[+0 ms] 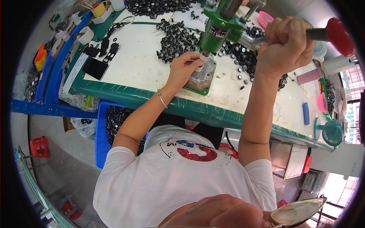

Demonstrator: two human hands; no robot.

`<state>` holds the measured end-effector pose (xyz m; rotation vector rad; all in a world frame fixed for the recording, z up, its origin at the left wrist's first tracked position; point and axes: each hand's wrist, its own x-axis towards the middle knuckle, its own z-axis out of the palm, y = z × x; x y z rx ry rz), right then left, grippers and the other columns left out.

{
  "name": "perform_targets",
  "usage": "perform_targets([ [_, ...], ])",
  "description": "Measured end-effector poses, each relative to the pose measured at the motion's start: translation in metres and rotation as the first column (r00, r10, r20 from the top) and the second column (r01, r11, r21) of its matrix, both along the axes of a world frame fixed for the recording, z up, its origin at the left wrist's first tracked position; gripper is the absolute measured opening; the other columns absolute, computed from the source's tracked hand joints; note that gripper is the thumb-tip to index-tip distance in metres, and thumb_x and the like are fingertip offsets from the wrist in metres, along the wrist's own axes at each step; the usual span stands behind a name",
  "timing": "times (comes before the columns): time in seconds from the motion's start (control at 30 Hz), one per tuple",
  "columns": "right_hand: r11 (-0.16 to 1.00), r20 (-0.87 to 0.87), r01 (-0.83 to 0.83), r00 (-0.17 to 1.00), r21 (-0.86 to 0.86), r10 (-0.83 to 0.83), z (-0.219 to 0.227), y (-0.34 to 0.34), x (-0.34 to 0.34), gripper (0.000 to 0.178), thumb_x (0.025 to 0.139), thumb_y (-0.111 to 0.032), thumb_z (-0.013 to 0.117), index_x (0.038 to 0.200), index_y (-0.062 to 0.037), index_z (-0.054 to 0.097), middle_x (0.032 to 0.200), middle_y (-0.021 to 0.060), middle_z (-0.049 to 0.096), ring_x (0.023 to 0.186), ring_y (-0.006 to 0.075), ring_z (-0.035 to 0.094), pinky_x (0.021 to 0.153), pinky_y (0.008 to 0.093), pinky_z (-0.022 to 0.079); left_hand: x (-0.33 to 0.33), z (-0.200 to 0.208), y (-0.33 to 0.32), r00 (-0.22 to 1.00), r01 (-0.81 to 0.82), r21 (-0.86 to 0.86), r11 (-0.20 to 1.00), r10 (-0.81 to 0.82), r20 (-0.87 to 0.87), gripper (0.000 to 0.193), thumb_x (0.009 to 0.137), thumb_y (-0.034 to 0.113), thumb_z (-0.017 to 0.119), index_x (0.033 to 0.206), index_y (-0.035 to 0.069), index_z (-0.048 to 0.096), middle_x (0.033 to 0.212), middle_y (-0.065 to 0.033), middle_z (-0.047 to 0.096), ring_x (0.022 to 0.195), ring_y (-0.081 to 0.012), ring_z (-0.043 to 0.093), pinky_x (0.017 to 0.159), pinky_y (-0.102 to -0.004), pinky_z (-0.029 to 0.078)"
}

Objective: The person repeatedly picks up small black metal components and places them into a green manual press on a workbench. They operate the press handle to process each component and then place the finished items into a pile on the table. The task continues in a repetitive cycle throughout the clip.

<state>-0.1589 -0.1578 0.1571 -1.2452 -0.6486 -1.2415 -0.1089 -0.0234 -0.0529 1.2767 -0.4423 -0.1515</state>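
Observation:
My right hand [283, 47] is raised and wrapped round the lever [318, 34] of a green hand press [213, 36]; a red knob tops the lever. My left hand [182, 71] is at the press, its thumb and fingers pinched together just below the ram [205, 56]. Whatever sits between those fingertips is mostly hidden; a small whitish part [199, 68] shows beside them. Under the fingers is the press's metal base [201, 81]. Small black round parts with metal pins [176, 41] lie heaped behind my left hand, and more black round parts [239, 57] lie right of the press.
A green-edged worktable [133, 68] carries a phone [95, 68], black plastic pieces [111, 52] and a blue cylinder [306, 113]. Another black heap [156, 7] lies at the back. A blue bin [101, 131] of dark parts stands below the table, and a small green fan [331, 132] at right.

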Motion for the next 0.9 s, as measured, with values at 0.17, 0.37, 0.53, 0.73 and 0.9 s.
perform_targets([
  [0.17, 0.999, -0.003, -0.039, 0.999, -0.01, 0.039, -0.001, -0.004, 0.003, 0.032, 0.085, -0.006, 0.051, 0.057, -0.0071, 0.034, 0.049, -0.0025, 0.026, 0.041, 0.0058, 0.017, 0.037, 0.0251, 0.015, -0.002, -0.015, -0.012, 0.999, -0.034, -0.196, 0.98, 0.031, -0.018, 0.009, 0.086, 0.003, 0.066, 0.093, -0.002, 0.067, 0.09, 0.0018, 0.055, 0.078, -0.0037, 0.055, 0.069, -0.017, 0.045],
  [0.37, 0.996, -0.143, -0.003, 0.99, 0.093, 0.016, 0.01, -0.018, 0.018, 0.024, 0.086, -0.011, 0.056, 0.066, -0.004, 0.045, 0.052, -0.0013, 0.032, 0.043, 0.0066, 0.024, 0.039, 0.0251, 0.019, -0.005, -0.016, -0.016, 0.997, -0.08, -0.177, 0.981, 0.082, 0.0, 0.009, 0.087, 0.004, 0.066, 0.095, -0.001, 0.067, 0.09, 0.0024, 0.058, 0.08, -0.0035, 0.054, 0.071, -0.0181, 0.044],
  [0.53, 0.984, -0.241, -0.058, 0.966, 0.166, 0.097, 0.018, -0.022, 0.027, 0.026, 0.091, -0.017, 0.057, 0.07, -0.0122, 0.042, 0.053, -0.0063, 0.03, 0.039, 0.0036, 0.024, 0.035, 0.0212, 0.02, -0.008, -0.017, -0.019, 0.987, -0.136, -0.19, 0.972, 0.149, 0.059, 0.011, 0.088, 0.004, 0.065, 0.097, -0.002, 0.067, 0.091, 0.0014, 0.06, 0.082, -0.0047, 0.056, 0.073, -0.0189, 0.045],
  [0.73, 0.986, -0.358, -0.05, 0.928, 0.16, 0.105, 0.027, -0.049, 0.045, 0.028, 0.091, -0.022, 0.057, 0.07, -0.0138, 0.042, 0.053, -0.0074, 0.03, 0.039, 0.0038, 0.024, 0.035, 0.0205, 0.019, -0.011, -0.012, -0.033, 0.978, -0.175, -0.21, 0.962, 0.194, 0.076, 0.007, 0.086, 0.0, 0.065, 0.092, -0.004, 0.064, 0.088, 0.0012, 0.054, 0.073, -0.0035, 0.049, 0.063, -0.0179, 0.041],
  [0.9, 0.97, -0.53, -0.109, 0.821, 0.219, 0.211, 0.029, -0.066, 0.07, 0.022, 0.093, -0.024, 0.055, 0.076, -0.0143, 0.045, 0.055, -0.0102, 0.029, 0.041, 0.0012, 0.023, 0.035, 0.0178, 0.017, -0.007, -0.015, -0.025, 0.988, -0.145, -0.189, 0.971, 0.151, 0.019, 0.009, 0.086, 0.003, 0.066, 0.093, -0.002, 0.065, 0.092, 0.0003, 0.058, 0.075, -0.0035, 0.055, 0.067, -0.0174, 0.044],
])
